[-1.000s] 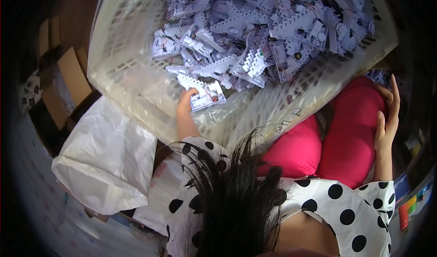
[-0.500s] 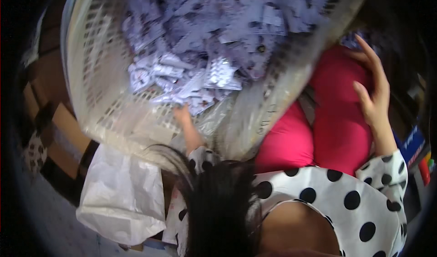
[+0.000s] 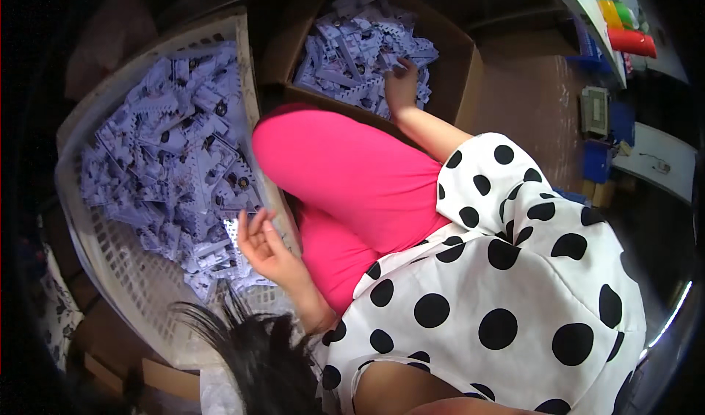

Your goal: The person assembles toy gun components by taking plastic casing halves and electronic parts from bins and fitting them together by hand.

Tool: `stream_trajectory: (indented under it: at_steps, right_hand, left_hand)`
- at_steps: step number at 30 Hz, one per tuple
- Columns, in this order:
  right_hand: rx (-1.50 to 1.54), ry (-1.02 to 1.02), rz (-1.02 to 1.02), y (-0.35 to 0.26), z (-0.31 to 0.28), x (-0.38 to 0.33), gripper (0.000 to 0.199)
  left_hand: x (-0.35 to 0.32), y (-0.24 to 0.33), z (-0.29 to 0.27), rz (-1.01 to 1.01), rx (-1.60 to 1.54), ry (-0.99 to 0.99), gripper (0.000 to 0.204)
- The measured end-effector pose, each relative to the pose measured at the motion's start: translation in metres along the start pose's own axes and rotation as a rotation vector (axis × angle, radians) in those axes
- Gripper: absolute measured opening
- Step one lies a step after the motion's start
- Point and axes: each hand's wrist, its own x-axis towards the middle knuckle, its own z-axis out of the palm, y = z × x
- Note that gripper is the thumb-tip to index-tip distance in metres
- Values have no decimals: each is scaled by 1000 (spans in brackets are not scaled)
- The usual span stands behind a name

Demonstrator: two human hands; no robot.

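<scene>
My left hand [image 3: 267,252] is above the near right side of a white plastic basket [image 3: 150,286], palm up. Its fingers are loosely bent and apart, with nothing held in them. A heap of small pale packets with zigzag edges [image 3: 172,139] fills much of the basket. Over the far side of my lap, my right hand [image 3: 402,88] reaches into a brown cardboard box [image 3: 461,70]. It rests at similar pale packets [image 3: 352,59] in there. The fingers of that hand are dark and partly turned away, so a grip on a packet cannot be made out.
My pink-clad legs [image 3: 345,169] lie between basket and box. At the far right a white table [image 3: 587,4] carries a red roll [image 3: 631,42] and other coloured rolls. Blue bins [image 3: 596,158] stand below it. Cardboard flaps [image 3: 170,380] lie at the lower left.
My view has swung to the right, bringing the cardboard box into sight. My left hand has lifted away from the packets in the basket; my right hand has moved from beside my knee into the box.
</scene>
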Motion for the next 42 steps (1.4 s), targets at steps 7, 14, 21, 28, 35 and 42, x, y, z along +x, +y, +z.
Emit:
stream_trajectory:
  at_steps: [7,14,21,28,35,42]
  right_hand:
    - [-704,-273,21,132,-89,78,73]
    - [-245,-422,304,188,-51,100,74]
    - [-890,-825,120,214,-48,103,55]
    - [-406,-628,-95,179,-95,69,42]
    - [491,-397,435,133,-91,49,36]
    - [1098,-696,726,-91,-213,-35,25]
  left_hand:
    - [-55,28,26,-84,81,-46,35]
    - [-59,47,31,-48,195,36,34]
    - [-61,55,58,21,222,-81,33]
    - [-68,62,80,43,196,-89,33]
    - [-77,88,99,189,242,-86,28]
    - [-49,86,204,-183,-96,-614,75]
